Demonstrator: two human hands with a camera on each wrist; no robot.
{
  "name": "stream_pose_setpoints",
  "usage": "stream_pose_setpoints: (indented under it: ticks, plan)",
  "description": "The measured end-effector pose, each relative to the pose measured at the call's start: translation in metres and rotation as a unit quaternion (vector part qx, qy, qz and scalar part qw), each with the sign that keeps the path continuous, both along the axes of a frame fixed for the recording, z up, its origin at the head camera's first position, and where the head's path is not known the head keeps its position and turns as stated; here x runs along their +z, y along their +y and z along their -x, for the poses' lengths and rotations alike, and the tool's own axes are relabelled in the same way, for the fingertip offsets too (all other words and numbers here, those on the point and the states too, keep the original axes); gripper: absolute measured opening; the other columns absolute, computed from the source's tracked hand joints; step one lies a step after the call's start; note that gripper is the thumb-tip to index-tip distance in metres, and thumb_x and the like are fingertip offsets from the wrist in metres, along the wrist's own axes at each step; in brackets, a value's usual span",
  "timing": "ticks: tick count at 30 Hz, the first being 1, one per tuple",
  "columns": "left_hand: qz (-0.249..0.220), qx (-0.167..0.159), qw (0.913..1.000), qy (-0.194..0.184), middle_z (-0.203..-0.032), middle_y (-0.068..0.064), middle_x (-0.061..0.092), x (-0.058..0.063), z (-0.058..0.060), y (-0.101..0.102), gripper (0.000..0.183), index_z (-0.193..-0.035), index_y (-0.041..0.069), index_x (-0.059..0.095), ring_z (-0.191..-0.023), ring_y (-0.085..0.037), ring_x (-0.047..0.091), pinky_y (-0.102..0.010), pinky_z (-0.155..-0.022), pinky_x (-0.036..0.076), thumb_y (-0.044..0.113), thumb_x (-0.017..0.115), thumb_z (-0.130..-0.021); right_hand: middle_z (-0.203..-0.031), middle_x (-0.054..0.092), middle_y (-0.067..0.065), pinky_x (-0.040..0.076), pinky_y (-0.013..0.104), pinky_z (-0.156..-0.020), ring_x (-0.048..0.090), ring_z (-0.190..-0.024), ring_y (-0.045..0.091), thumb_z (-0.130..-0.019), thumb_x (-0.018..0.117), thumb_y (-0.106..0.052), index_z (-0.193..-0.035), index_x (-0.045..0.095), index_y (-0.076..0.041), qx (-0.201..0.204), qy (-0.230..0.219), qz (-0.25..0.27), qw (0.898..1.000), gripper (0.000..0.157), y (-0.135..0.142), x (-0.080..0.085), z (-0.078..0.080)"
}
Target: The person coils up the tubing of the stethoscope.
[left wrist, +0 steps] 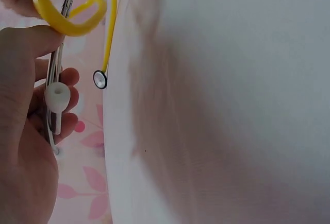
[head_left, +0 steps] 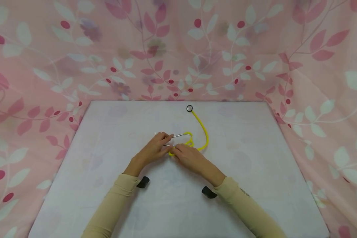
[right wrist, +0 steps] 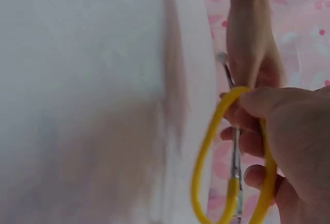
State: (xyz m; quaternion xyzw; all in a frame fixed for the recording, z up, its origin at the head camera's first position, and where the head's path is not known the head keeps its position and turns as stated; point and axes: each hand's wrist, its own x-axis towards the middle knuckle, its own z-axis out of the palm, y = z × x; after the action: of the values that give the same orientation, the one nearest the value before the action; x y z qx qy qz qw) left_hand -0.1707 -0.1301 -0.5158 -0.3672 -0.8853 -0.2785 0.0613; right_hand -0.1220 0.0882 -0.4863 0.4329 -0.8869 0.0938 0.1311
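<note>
A stethoscope with yellow tubing [head_left: 207, 134] is held between both hands over the middle of the table. My left hand [head_left: 151, 149] grips its metal ear tubes [left wrist: 54, 69]; a white ear tip [left wrist: 58, 97] shows beside the curled fingers in the left wrist view. With bent fingers, my right hand [head_left: 191, 159] pinches a loop of the yellow tube [right wrist: 200, 170], close to the left hand. From there the tubing curves away to the round chest piece [head_left: 189, 108], which lies near the table's far edge. Part of the loop is hidden behind the right hand.
The white-covered table [head_left: 241, 132] spreads around the hands. Pink leaf-patterned cloth [head_left: 178, 49] hangs behind it and along both sides. A black piece [head_left: 143, 182] sits by the left cuff, and another black piece [head_left: 209, 192] by the right cuff.
</note>
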Motion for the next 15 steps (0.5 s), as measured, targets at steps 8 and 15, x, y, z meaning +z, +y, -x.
stream_pose_setpoints:
  ticks: [8, 15]
  plan:
    - [0.009, -0.052, 0.9980, -0.034, -0.117, -0.003, 0.060, 0.007, -0.003, 0.002, 0.042, -0.133, 0.008, 0.061, -0.106, -0.015, 0.055, -0.030, -0.088, 0.051, 0.011, 0.068, -0.092, -0.101, 0.063, -0.001, 0.049, 0.029, -0.082, 0.059, -0.092, 0.016, -0.084, 0.078, -0.031, -0.101, 0.065, -0.014, 0.037, -0.045, 0.071, 0.996, 0.027, 0.006, 0.019, 0.030]
    - [0.004, -0.052, 0.9969, -0.058, -0.121, -0.005, 0.063, 0.015, -0.007, -0.001, 0.043, -0.132, 0.009, 0.062, -0.107, -0.016, 0.060, -0.028, -0.086, 0.055, 0.017, 0.072, -0.090, -0.109, 0.065, -0.001, 0.053, 0.030, -0.087, 0.065, -0.098, 0.014, -0.083, 0.079, -0.027, -0.109, 0.063, -0.010, 0.027, -0.197, 0.138, 0.970, 0.035, 0.011, 0.021, 0.046]
